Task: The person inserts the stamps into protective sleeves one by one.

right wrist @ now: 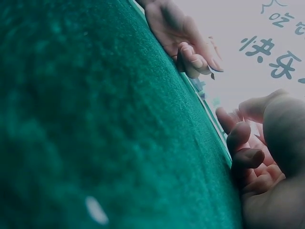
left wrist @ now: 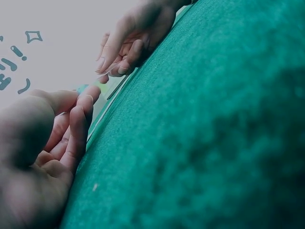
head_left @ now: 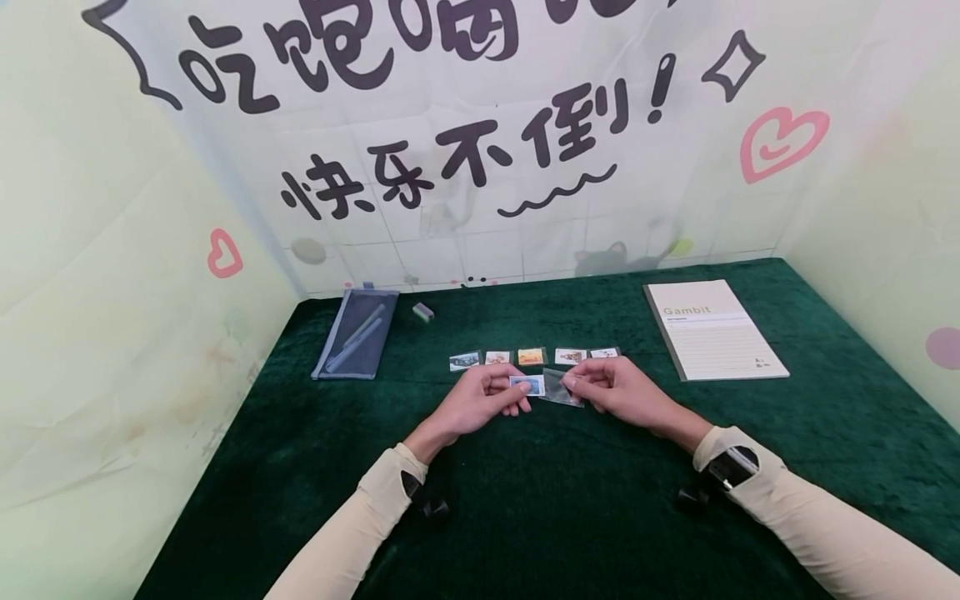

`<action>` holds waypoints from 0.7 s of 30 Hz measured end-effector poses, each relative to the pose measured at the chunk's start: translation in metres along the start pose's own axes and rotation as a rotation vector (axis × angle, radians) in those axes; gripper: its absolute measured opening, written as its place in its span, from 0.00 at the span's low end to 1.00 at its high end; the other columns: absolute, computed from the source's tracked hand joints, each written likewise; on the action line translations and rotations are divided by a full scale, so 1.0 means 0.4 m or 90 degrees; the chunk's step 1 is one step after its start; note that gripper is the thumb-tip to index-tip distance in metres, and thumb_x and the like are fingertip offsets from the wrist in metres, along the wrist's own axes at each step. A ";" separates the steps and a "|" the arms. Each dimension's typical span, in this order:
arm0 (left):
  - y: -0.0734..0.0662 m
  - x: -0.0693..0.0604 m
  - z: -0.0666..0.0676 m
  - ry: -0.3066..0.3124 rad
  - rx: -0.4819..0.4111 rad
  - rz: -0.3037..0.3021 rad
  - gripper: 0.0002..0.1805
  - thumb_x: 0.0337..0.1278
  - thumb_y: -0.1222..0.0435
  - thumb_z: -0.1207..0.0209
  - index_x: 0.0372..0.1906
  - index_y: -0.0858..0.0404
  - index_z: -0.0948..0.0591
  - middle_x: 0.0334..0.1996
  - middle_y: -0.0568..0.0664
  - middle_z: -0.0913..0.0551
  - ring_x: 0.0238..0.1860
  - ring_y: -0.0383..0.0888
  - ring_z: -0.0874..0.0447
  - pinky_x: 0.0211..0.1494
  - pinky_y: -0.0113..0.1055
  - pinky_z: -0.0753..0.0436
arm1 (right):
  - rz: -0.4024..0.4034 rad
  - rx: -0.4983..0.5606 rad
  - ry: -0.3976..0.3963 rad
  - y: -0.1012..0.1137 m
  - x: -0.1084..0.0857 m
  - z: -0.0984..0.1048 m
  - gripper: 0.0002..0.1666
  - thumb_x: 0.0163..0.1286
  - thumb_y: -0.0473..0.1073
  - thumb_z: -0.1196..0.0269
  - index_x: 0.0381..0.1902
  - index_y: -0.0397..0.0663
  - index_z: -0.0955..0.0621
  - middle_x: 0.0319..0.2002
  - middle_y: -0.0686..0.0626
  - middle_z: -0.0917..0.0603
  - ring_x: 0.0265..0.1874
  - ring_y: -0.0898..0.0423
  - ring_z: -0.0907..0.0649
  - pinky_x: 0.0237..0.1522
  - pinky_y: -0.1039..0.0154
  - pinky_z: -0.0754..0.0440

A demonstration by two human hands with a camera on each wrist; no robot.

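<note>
My left hand (head_left: 480, 400) pinches a small blue-and-white stamp (head_left: 535, 384) between thumb and fingers, above the green cloth. From the other side my right hand (head_left: 622, 388) pinches a clear plastic sleeve (head_left: 557, 388) by its right part. The stamp's right edge meets the sleeve's left edge in the head view; whether it lies inside, I cannot tell. Just behind the hands, several small picture cards in clear sleeves lie in a row, among them an orange one (head_left: 531, 357) in the middle. In the left wrist view, thumb and fingertips of the left hand (left wrist: 52, 129) come together at the stamp.
A blue mesh zip pouch (head_left: 378, 333) with pen-like sticks inside lies at the left. Near it is a small eraser-like block (head_left: 423, 312). At the right lies a notebook (head_left: 716, 342). A printed curtain (head_left: 450, 242) stands behind the green-covered table (head_left: 525, 517).
</note>
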State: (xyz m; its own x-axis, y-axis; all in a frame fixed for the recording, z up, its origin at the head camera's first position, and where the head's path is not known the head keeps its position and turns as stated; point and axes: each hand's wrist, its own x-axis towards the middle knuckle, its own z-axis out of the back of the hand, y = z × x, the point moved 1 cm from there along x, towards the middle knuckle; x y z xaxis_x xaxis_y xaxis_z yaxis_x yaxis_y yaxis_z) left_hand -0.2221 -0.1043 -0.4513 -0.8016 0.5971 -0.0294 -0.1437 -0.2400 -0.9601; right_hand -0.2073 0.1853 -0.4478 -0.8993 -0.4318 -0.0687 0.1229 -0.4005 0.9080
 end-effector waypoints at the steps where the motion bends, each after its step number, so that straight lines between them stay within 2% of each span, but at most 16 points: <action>1: 0.000 0.000 0.000 0.000 0.001 0.001 0.14 0.78 0.53 0.36 0.56 0.55 0.14 0.41 0.51 0.06 0.38 0.43 0.10 0.46 0.34 0.12 | 0.001 0.000 0.002 -0.001 0.000 0.000 0.19 0.83 0.58 0.38 0.56 0.53 0.14 0.40 0.45 0.11 0.27 0.53 0.18 0.31 0.64 0.20; 11: 0.003 0.001 0.000 -0.009 0.015 0.010 0.14 0.78 0.52 0.36 0.55 0.55 0.14 0.40 0.50 0.06 0.38 0.43 0.10 0.46 0.34 0.12 | 0.025 0.011 0.009 -0.005 -0.002 0.000 0.16 0.83 0.56 0.37 0.56 0.56 0.13 0.37 0.43 0.13 0.27 0.50 0.16 0.34 0.61 0.17; 21: -0.002 -0.001 -0.002 -0.018 0.018 0.012 0.14 0.78 0.51 0.36 0.55 0.55 0.14 0.39 0.49 0.06 0.37 0.44 0.09 0.46 0.34 0.11 | 0.035 0.000 0.002 -0.003 -0.007 0.003 0.14 0.80 0.55 0.34 0.53 0.56 0.12 0.31 0.44 0.14 0.25 0.49 0.16 0.31 0.62 0.18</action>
State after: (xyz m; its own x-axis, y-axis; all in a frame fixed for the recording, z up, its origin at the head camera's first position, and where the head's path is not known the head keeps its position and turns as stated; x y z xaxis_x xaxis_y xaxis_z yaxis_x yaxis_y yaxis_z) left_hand -0.2212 -0.1038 -0.4508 -0.8199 0.5712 -0.0389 -0.1449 -0.2727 -0.9511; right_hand -0.2055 0.1878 -0.4482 -0.8901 -0.4554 -0.0201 0.1720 -0.3764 0.9104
